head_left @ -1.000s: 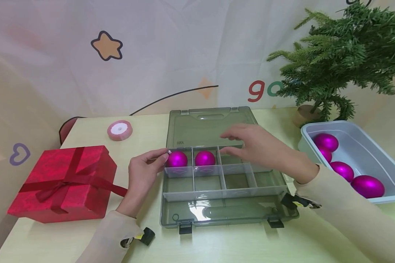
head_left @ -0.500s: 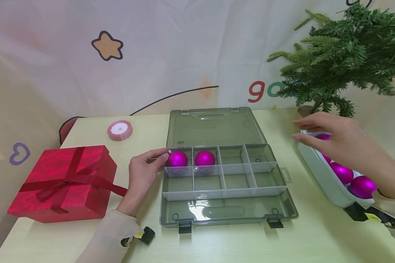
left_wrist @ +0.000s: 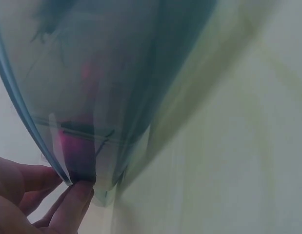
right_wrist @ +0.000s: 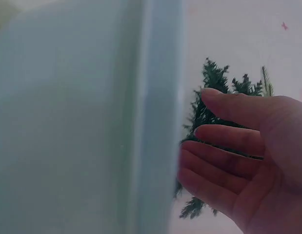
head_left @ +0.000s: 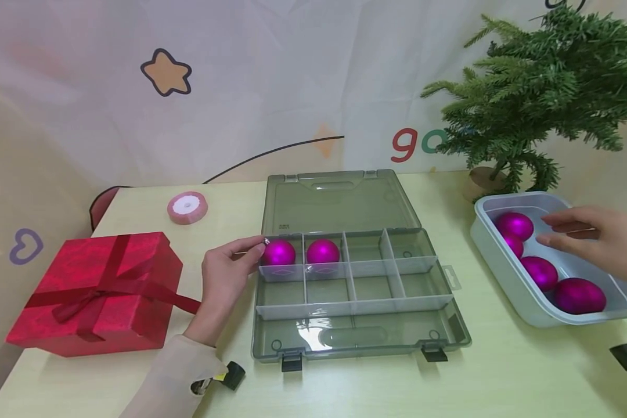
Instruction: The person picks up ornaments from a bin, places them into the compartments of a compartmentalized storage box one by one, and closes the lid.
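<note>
A translucent grey-green compartment box (head_left: 363,337) lies with its lid open on the table. Two magenta Christmas balls (head_left: 279,253) sit in the first two back-row compartments. At the box's left side, my left hand (head_left: 227,278) pinches the rim between thumb and fingers, beside the leftmost ball's silver cap. The left wrist view shows those fingertips (left_wrist: 75,200) at the box's edge. My right hand (head_left: 595,235) hovers over the pale blue bin (head_left: 522,305), fingers parted and holding nothing. Several magenta balls (head_left: 579,296) lie along the bin's left side.
A red gift box (head_left: 104,290) with a ribbon bow stands at the left. Behind it lies a pink ribbon roll (head_left: 187,207). A small artificial Christmas tree (head_left: 543,93) stands behind the bin. A printed cloth (head_left: 271,75) hangs along the back.
My right hand has moved from above the back-row compartments rightward to over the bin. The left hand stays at the box's left rim, and both balls in the box are unmoved.
</note>
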